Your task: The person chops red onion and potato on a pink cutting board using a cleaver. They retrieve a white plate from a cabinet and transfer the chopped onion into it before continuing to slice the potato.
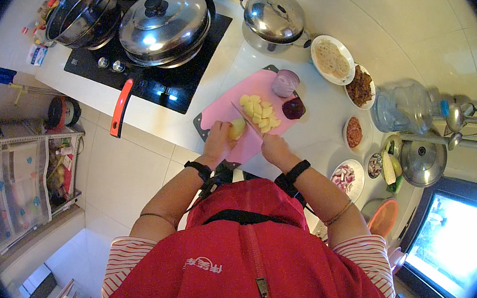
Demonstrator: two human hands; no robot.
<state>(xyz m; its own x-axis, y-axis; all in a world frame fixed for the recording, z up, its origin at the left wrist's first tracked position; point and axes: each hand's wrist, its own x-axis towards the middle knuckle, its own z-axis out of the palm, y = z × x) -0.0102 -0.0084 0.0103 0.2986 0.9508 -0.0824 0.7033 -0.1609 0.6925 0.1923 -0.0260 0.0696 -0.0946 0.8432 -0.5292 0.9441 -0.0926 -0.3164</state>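
Observation:
A pink cutting board with dark corners lies at the counter's front edge. My left hand presses a peeled pale-yellow potato piece against it. The knife in my right hand has its blade slanting across the board, between that piece and a pile of cut potato chunks. My fingers cover the knife's handle. At the board's far right corner sit a red onion half and a dark purple vegetable piece, perhaps onion too.
To the left, a lidded pan with an orange-red handle and a steel pot stand on the cooktop. A lidded pot is behind. Sliced lotus root, minced meat and chopped onion fill dishes rightward.

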